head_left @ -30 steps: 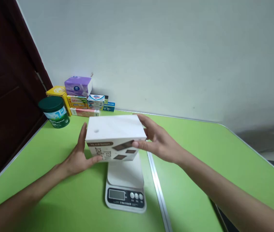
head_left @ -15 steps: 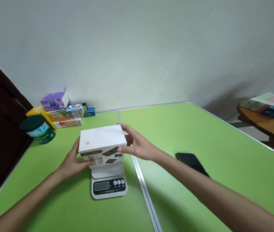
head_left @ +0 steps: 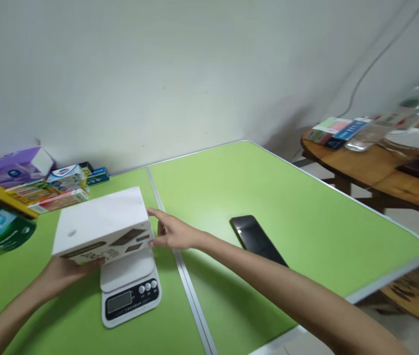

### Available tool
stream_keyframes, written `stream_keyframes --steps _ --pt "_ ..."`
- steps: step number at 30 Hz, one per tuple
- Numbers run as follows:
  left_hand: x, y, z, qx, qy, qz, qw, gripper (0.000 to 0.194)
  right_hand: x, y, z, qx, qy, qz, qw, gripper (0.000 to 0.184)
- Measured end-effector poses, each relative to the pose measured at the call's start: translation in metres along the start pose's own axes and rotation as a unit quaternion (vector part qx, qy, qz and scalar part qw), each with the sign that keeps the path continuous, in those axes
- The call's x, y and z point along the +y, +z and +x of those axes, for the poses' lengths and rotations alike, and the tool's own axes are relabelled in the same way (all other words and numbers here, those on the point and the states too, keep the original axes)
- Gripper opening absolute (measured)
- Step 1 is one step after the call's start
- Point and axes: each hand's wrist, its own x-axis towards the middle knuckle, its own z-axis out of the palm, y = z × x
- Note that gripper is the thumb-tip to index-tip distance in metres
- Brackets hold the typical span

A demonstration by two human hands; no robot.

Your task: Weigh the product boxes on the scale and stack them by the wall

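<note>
A white cardboard box (head_left: 101,217) with brown pictures and lettering on its front is over the digital kitchen scale (head_left: 131,301), hiding the rear part of the scale's platform. My left hand (head_left: 63,276) grips the box at its lower left, thumb along the front and the other fingers mostly hidden. At the box's right end is my right hand (head_left: 174,231), index finger and thumb spread apart; their tips are right beside the box's edge, and whether they touch it is hard to see. The scale's display looks dark, with several round buttons beside it.
Small boxes (head_left: 59,199), a purple pack (head_left: 20,165) and a green tub (head_left: 5,227) crowd the left of the green table (head_left: 202,182). A black phone (head_left: 255,239) lies beyond my right forearm. To the right stands a wooden table (head_left: 375,170) bearing boxes and a clear pitcher.
The view has swung right, so the table things appear further left. My right thumb has come off the box's front to its right edge; my left hand still grips the box.
</note>
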Motion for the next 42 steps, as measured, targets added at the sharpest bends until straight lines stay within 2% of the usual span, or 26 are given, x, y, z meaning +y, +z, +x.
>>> stream_keyframes --steps 3,5,9,12,15,18,22,26,30,32,35,38,42 --pt "0.036 0.020 0.025 -0.006 0.009 -0.009 1.000 0.069 0.000 -0.034 -0.010 0.065 -0.019 0.009 0.998 0.085" --pt "0.060 0.046 0.046 -0.031 0.025 -0.020 0.999 0.065 0.008 -0.060 -0.023 0.124 -0.019 0.022 0.992 0.076" --pt "0.089 0.127 0.094 -0.063 0.100 -0.029 0.993 0.067 0.045 -0.101 -0.055 0.246 0.011 0.050 0.968 0.050" --pt "0.102 0.195 0.128 -0.084 0.152 -0.023 0.984 0.076 0.083 -0.126 -0.077 0.326 0.053 0.079 0.941 0.048" --pt "0.118 0.255 0.159 -0.112 0.173 -0.025 0.978 0.086 0.114 -0.155 -0.091 0.422 0.068 0.107 0.898 0.052" --pt "0.134 0.302 0.189 -0.100 0.180 -0.020 0.978 0.081 0.134 -0.188 -0.096 0.485 0.065 0.109 0.865 0.056" --pt "0.149 0.350 0.232 -0.089 0.187 -0.021 0.978 0.076 0.154 -0.237 -0.087 0.531 0.060 0.101 0.839 0.052" --pt "0.158 0.382 0.279 -0.065 0.211 -0.015 0.975 0.076 0.175 -0.287 -0.064 0.556 0.074 0.078 0.824 0.049" --pt "0.163 0.400 0.323 -0.034 0.226 -0.014 0.974 0.077 0.197 -0.329 -0.034 0.561 0.086 0.034 0.823 0.048" --pt "0.163 0.407 0.339 -0.018 0.236 -0.019 0.971 0.077 0.207 -0.344 -0.021 0.577 0.092 0.002 0.812 0.047" --pt "0.159 0.416 0.351 0.001 0.214 -0.024 0.976 0.070 0.220 -0.357 -0.006 0.601 0.102 -0.041 0.792 0.044" --pt "0.156 0.421 0.354 0.009 0.182 -0.013 0.983 0.059 0.227 -0.360 0.002 0.611 0.102 -0.073 0.781 0.040" --pt "0.155 0.423 0.354 0.018 0.194 -0.022 0.981 0.051 0.229 -0.358 0.003 0.648 0.099 -0.077 0.751 0.043"
